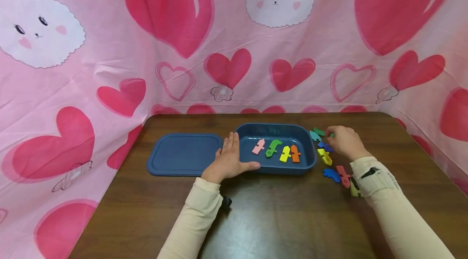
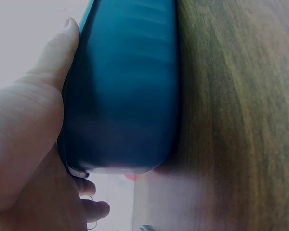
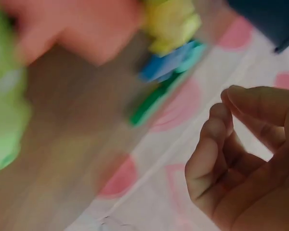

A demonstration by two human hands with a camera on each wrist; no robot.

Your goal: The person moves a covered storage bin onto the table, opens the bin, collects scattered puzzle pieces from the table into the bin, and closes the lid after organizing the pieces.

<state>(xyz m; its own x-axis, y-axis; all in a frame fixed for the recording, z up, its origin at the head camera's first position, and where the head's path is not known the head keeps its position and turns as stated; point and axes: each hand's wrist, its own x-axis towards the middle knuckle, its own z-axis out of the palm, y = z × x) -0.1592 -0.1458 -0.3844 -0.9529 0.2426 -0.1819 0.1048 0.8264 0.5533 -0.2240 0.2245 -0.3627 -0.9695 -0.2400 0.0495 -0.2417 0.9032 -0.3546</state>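
My left hand [image 1: 227, 160] rests at the left end of a dark blue tub [image 1: 274, 170], fingers straight and thumb along its near rim. The left wrist view shows the thumb against the tub's outer wall [image 2: 127, 91]. Pink [image 1: 258, 146], green [image 1: 273, 148], yellow [image 1: 285, 154] and orange [image 1: 295, 153] flat shaped pieces lie inside. My right hand [image 1: 343, 140] hovers over loose pieces right of the tub, nearest a green piece [image 1: 319, 131] and a blue one [image 1: 325, 146]. Its fingers are loosely bent towards the thumb, with nothing visible between them in the right wrist view.
A flat blue lid [image 1: 186, 154] lies left of the tub. Right of the tub are also teal [image 1: 315, 136], yellow [image 1: 324, 156], blue [image 1: 331, 175], red [image 1: 343, 176] and yellow-green [image 1: 354, 188] pieces. A pink heart-printed cloth [image 1: 230, 35] hangs behind the wooden table [image 1: 278, 214].
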